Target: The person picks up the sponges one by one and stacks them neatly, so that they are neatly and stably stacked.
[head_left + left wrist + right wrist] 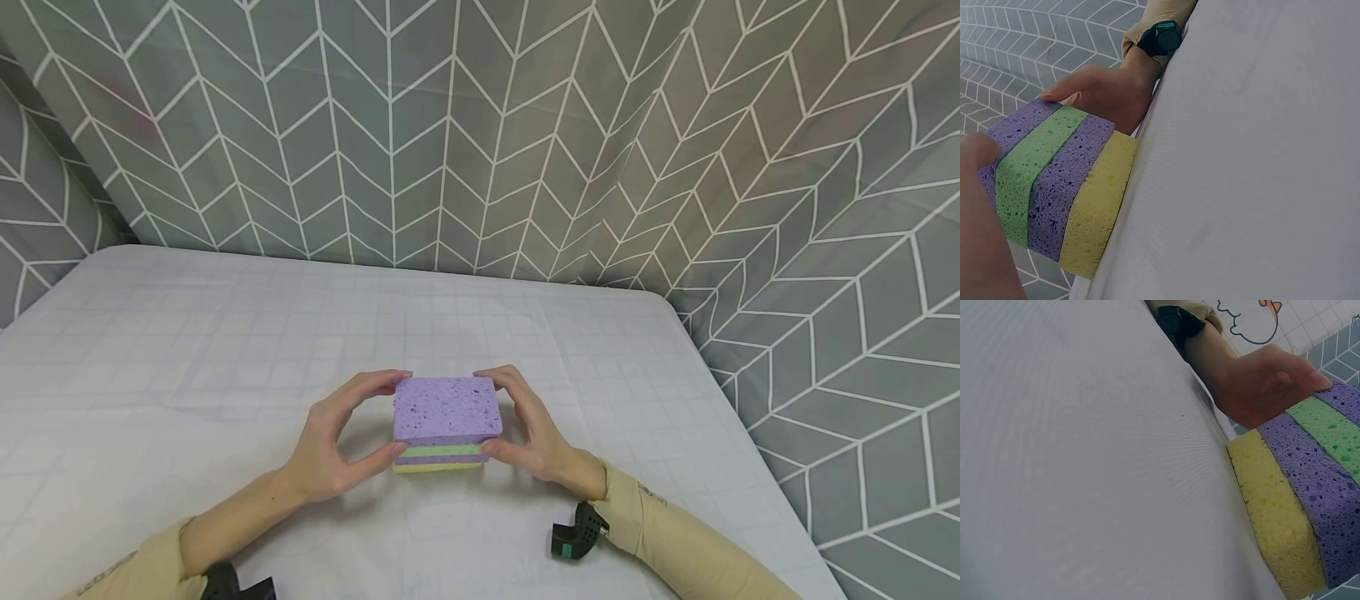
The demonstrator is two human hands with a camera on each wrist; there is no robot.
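Observation:
A stack of sponges stands on the white-covered table. At its bottom lies a yellow sponge (pixel 1099 206), then a purple sponge (pixel 1063 194), a green sponge (pixel 442 451), and another purple sponge (pixel 447 407) on top. My left hand (pixel 324 450) grips the top purple sponge at its left side, thumb at the near corner and fingers at the far one. On the opposite side my right hand (pixel 546 440) holds the same sponge in like manner. Both wrist views show the layers touching, the yellow one against the cloth.
A white cloth with a faint grid covers the table (pixel 225 333). Grey curtain (pixel 420 142) with a white chevron pattern hangs behind and to the right. Black wrist devices (pixel 577 533) sit at both sleeves.

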